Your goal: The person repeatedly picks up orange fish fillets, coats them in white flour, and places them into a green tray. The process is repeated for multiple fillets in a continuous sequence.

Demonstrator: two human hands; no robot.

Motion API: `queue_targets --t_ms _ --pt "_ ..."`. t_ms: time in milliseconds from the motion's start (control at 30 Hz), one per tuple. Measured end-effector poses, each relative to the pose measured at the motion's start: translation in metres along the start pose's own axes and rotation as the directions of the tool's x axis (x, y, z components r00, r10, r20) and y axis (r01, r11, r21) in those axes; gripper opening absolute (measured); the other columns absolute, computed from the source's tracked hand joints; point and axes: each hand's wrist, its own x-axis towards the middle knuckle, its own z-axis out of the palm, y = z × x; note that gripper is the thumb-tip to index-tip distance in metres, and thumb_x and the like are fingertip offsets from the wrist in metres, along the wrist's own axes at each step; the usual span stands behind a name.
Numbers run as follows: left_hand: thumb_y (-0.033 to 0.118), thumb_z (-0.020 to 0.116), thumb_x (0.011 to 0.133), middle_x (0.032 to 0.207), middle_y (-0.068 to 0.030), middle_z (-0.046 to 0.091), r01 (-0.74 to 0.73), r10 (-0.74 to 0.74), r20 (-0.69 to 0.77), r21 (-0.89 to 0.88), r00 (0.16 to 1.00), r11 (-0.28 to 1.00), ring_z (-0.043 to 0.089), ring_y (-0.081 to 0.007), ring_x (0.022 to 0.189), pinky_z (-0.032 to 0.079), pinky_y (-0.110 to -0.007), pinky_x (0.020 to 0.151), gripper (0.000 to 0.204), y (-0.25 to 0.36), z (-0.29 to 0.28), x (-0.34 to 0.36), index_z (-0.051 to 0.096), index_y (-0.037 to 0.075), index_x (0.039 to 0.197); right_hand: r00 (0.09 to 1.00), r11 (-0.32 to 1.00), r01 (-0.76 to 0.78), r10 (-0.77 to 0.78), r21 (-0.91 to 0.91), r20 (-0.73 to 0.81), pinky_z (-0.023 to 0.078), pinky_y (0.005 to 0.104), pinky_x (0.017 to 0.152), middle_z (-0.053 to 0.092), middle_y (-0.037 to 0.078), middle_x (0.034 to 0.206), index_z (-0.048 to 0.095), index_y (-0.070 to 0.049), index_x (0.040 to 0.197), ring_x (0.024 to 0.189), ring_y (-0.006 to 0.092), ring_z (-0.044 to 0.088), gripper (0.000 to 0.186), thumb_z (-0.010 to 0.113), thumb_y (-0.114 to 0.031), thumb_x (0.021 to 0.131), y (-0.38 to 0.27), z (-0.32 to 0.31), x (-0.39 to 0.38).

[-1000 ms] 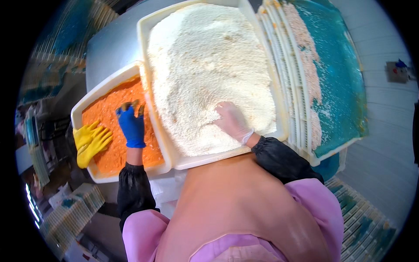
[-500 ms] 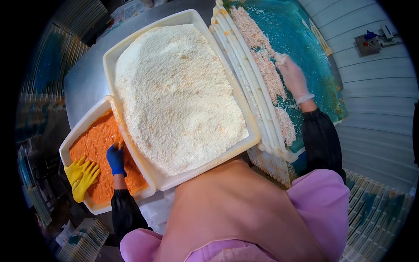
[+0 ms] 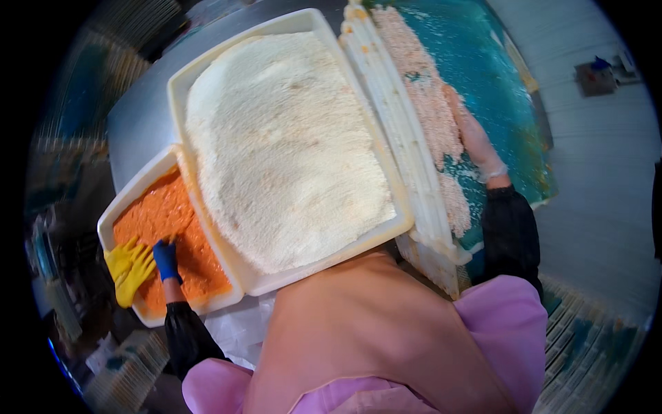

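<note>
My left hand (image 3: 167, 259), in a blue glove, is in the orange wet mixture (image 3: 148, 214) in a white tub (image 3: 110, 210); its fingertips are blurred. A loose yellow glove (image 3: 125, 272) lies over that tub's left side, beside it. My right hand (image 3: 472, 138), in a translucent glove, reaches onto pale pink crumbly material (image 3: 407, 48) spread on a teal-lined tray (image 3: 503, 131); its fingers blur into that material, so what they hold is unclear. Between my hands sits a large white tub (image 3: 310, 18) of off-white crumbs (image 3: 283, 138).
The tubs stand on a metal table (image 3: 141, 110). A stack of white trays (image 3: 386, 96) lies under the teal one. Racks of trays (image 3: 586, 345) are at lower right and along the left (image 3: 83, 103). A small metal device (image 3: 596, 79) is at far right.
My right hand has left the large crumb tub and moved right onto the teal tray. My left hand sits lower in the orange mixture, closer to the yellow glove. The view has shifted.
</note>
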Motion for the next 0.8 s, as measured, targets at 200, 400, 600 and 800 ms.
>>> queue_targets --t_ms 200,400,600,800 --pt "0.008 0.057 0.088 0.079 0.0027 0.059 -0.136 0.060 -0.176 -0.460 0.983 0.878 0.046 -0.0028 0.065 0.037 -0.018 0.056 0.018 0.128 -0.026 -0.026 0.066 0.002 0.103 0.995 0.955 0.055 -0.029 0.292 -0.092 0.017 0.0321 0.111 0.028 0.013 0.145 0.023 0.002 0.141 0.134 0.0219 0.026 0.053 0.031 -0.031 0.099 -0.086 0.060 -0.033" --pt "0.005 0.061 0.077 0.086 -0.0106 0.059 -0.731 0.733 0.194 -0.098 0.652 0.675 0.056 -0.0272 0.082 0.046 -0.035 0.071 0.015 0.270 0.061 -0.085 0.064 0.004 0.092 0.897 0.922 0.282 -0.351 0.266 0.267 0.020 0.0375 0.110 0.029 0.018 0.144 0.028 0.002 0.138 0.134 0.0286 0.027 0.055 0.036 -0.033 0.097 -0.121 0.148 -0.085" --pt "0.002 0.058 0.071 0.082 -0.0101 0.060 -0.712 0.717 -0.048 0.090 0.695 0.696 0.055 -0.0308 0.080 0.046 -0.038 0.069 0.012 0.235 0.040 -0.081 0.064 0.006 0.080 0.902 0.965 0.125 -0.207 0.230 0.379 0.023 0.0367 0.108 0.032 0.019 0.142 0.039 0.002 0.132 0.131 0.0280 0.032 0.045 0.042 -0.022 0.094 -0.117 0.180 -0.103" --pt "0.006 0.068 0.068 0.074 -0.0128 0.060 -0.434 0.519 -0.321 0.300 0.793 0.849 0.055 -0.0332 0.078 0.045 -0.039 0.071 0.018 0.144 0.027 -0.025 0.069 0.009 0.085 0.908 0.961 0.097 -0.193 0.261 0.373 0.024 0.0362 0.107 0.035 0.018 0.140 0.042 0.002 0.130 0.131 0.0278 0.033 0.043 0.041 -0.020 0.094 -0.113 0.197 -0.100"
